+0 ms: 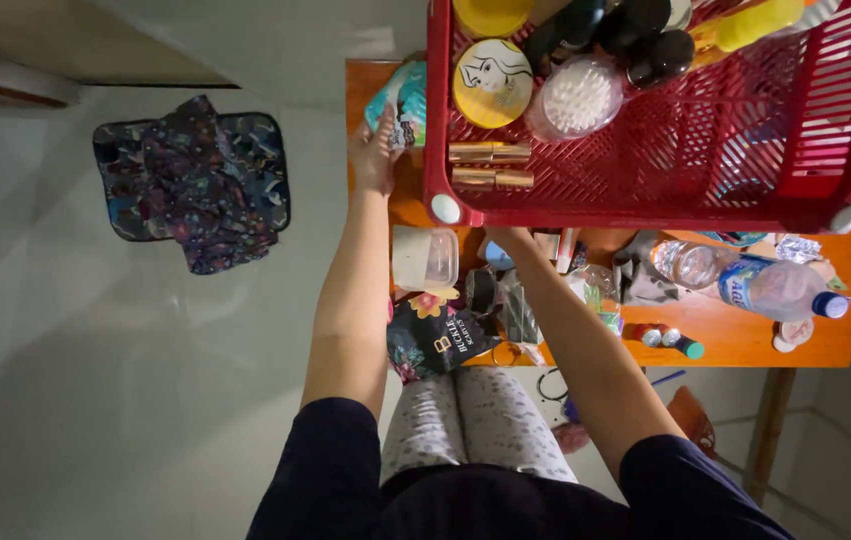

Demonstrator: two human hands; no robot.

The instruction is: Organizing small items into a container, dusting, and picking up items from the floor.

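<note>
Her left hand [376,155] pinches a teal packet [401,100] beside the red basket [646,195]. The right hand [508,238], mostly hidden under the basket's rim, probably grips it; finger spread unclear.

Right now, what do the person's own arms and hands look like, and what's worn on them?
Both forearms are bare from the elbows down. Short dark navy sleeves cover the upper arms. The left hand shows no glove or ring, and that wrist carries no watch or bracelet. The right hand is mostly hidden under the red basket.
</note>
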